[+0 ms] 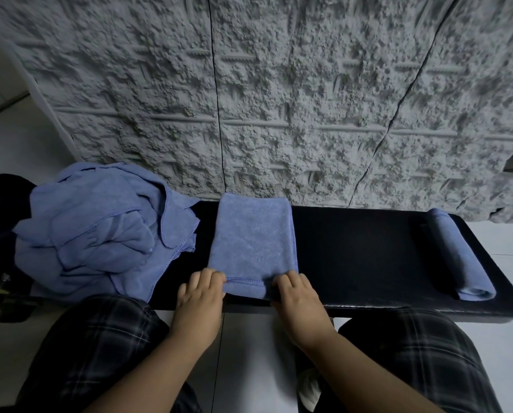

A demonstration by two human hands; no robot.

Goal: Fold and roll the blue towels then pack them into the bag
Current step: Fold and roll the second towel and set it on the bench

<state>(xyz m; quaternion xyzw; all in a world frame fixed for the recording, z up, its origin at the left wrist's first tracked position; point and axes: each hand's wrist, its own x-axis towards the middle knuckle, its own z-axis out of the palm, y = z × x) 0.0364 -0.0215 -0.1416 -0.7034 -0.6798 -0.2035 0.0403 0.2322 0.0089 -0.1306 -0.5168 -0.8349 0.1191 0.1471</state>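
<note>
Folded towel [250, 242] lies flat mid-bench [353, 251]; left hand [200, 296] and right hand [300, 299] pinch its near hem, fingers curled over the edge. Rolled towel [458, 257] sits at the bench's right end, loose towel pile [97, 231] at left.

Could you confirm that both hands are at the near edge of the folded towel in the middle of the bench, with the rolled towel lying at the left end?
Not quite: the head view shows the rolled towel at the right end of the bench; a loose pile is at the left. The left hand and right hand are indeed at the folded towel's near edge.
</note>
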